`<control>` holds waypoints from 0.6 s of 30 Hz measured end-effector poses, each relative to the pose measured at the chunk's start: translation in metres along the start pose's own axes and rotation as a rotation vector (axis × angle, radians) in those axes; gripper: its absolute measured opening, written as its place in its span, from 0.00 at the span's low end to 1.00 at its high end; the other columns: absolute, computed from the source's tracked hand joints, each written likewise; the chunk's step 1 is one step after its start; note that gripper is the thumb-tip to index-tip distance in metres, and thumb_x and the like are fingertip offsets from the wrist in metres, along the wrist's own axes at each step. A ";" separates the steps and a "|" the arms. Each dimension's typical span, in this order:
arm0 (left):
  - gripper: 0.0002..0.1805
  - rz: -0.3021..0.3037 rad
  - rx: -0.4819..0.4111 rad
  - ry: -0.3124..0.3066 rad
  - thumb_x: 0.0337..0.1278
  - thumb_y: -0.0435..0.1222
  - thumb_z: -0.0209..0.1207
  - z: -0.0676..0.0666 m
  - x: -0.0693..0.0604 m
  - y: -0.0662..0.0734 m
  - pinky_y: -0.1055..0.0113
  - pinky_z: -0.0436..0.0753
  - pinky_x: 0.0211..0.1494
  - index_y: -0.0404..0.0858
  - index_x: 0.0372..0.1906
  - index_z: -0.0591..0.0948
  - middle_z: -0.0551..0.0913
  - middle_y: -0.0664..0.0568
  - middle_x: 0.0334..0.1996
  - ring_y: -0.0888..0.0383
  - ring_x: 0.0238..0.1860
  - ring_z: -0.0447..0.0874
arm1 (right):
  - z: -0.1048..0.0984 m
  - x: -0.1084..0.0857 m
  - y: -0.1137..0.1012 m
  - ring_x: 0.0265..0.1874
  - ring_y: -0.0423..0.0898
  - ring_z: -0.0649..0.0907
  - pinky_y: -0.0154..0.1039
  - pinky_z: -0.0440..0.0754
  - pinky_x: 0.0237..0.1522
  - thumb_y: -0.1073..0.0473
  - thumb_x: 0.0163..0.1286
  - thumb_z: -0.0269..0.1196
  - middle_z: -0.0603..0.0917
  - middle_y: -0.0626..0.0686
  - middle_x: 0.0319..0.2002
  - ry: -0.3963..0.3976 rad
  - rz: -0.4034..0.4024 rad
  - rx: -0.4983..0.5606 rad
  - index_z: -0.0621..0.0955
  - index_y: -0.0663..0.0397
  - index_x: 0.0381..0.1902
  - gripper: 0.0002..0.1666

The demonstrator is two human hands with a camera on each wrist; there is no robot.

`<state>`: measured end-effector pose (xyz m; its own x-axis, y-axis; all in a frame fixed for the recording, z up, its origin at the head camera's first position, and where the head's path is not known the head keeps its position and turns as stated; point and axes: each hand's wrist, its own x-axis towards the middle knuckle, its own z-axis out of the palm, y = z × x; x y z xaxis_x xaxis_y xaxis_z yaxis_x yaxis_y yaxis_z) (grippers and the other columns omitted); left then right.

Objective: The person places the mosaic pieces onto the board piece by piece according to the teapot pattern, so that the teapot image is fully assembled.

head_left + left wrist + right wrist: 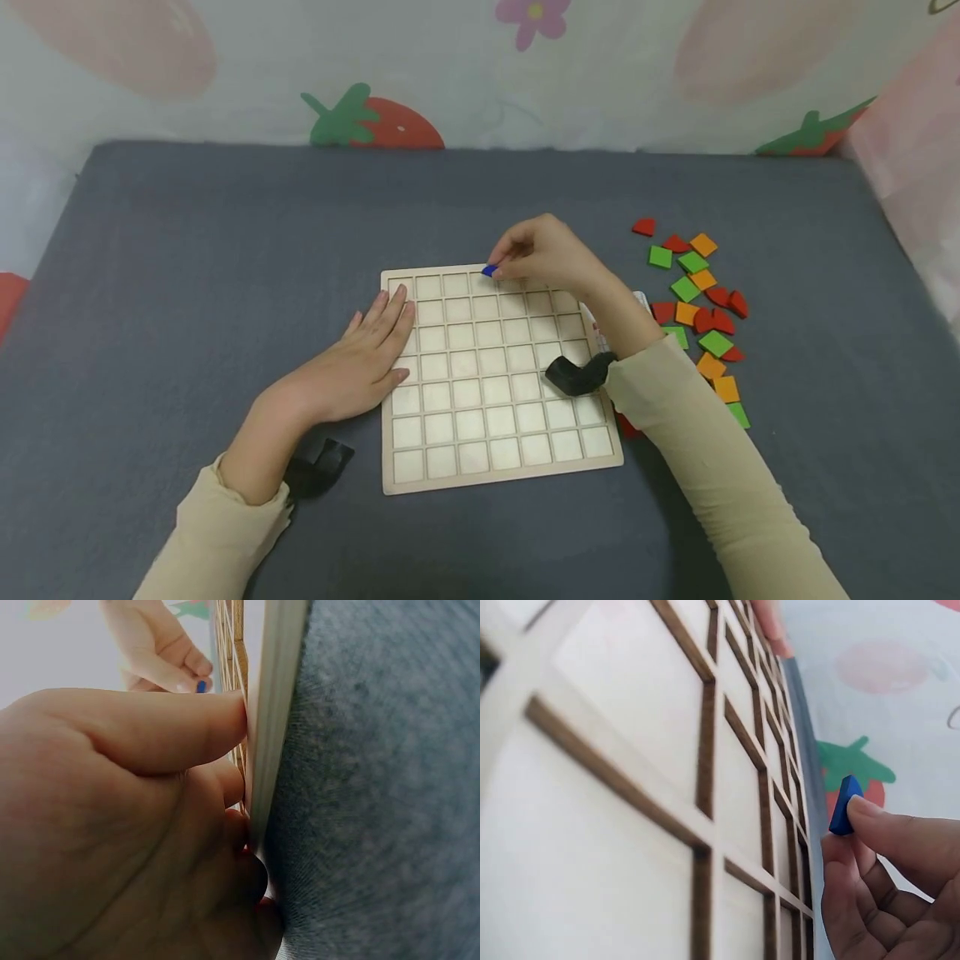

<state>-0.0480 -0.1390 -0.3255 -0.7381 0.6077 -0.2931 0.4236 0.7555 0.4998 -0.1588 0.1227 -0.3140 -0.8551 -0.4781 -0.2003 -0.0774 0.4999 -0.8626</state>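
A square wooden grid board (pixel 463 390) with shallow square cells lies on the dark cloth. My left hand (pixel 356 358) rests flat on its left edge, fingers straight and spread; the left wrist view shows the thumb (pixel 195 727) touching the board's rim. Over the far edge of the board, my right hand (pixel 546 254) pinches a small blue tile (pixel 490 271) between thumb and fingertips. In the right wrist view the blue tile (pixel 845 806) looks like a thin piece with a curved side, held apart from the grid. The cells in sight hold no tiles.
Right of the board lie loose tiles: green squares (pixel 660 257), orange squares (pixel 703 244) and red quarter-round pieces (pixel 643 227). Part of them is hidden under my right forearm. Black wrist straps (pixel 577 377) hang at both wrists. A printed curtain (pixel 600 83) stands behind the table.
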 end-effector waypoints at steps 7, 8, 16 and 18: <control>0.38 0.001 -0.003 0.001 0.71 0.38 0.45 0.000 0.002 0.002 0.42 0.40 0.69 0.29 0.73 0.37 0.28 0.39 0.73 0.45 0.72 0.23 | 0.005 0.007 -0.005 0.32 0.45 0.82 0.38 0.76 0.40 0.64 0.57 0.70 0.86 0.52 0.30 -0.035 0.035 -0.165 0.86 0.60 0.32 0.04; 0.38 0.001 -0.007 -0.001 0.71 0.37 0.45 0.000 0.002 0.002 0.43 0.40 0.69 0.29 0.73 0.37 0.27 0.39 0.73 0.45 0.72 0.23 | 0.006 0.008 -0.005 0.32 0.45 0.82 0.38 0.76 0.40 0.64 0.57 0.70 0.86 0.51 0.30 -0.036 0.036 -0.179 0.86 0.59 0.31 0.03; 0.34 -0.003 -0.039 -0.019 0.72 0.35 0.41 -0.004 0.003 -0.001 0.44 0.39 0.70 0.30 0.73 0.39 0.30 0.42 0.74 0.47 0.73 0.25 | 0.008 0.007 -0.008 0.32 0.45 0.83 0.40 0.75 0.45 0.65 0.57 0.70 0.87 0.50 0.29 -0.057 0.011 -0.293 0.86 0.54 0.26 0.02; 0.34 -0.005 -0.032 -0.018 0.72 0.35 0.41 -0.004 0.003 -0.001 0.44 0.39 0.70 0.30 0.73 0.40 0.31 0.42 0.74 0.47 0.73 0.26 | 0.008 0.007 -0.007 0.32 0.45 0.83 0.41 0.74 0.47 0.65 0.57 0.70 0.87 0.50 0.29 -0.059 0.005 -0.309 0.87 0.53 0.26 0.03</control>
<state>-0.0532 -0.1391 -0.3237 -0.7302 0.6089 -0.3100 0.4031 0.7502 0.5241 -0.1599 0.1102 -0.3128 -0.8254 -0.5118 -0.2383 -0.2332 0.6934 -0.6817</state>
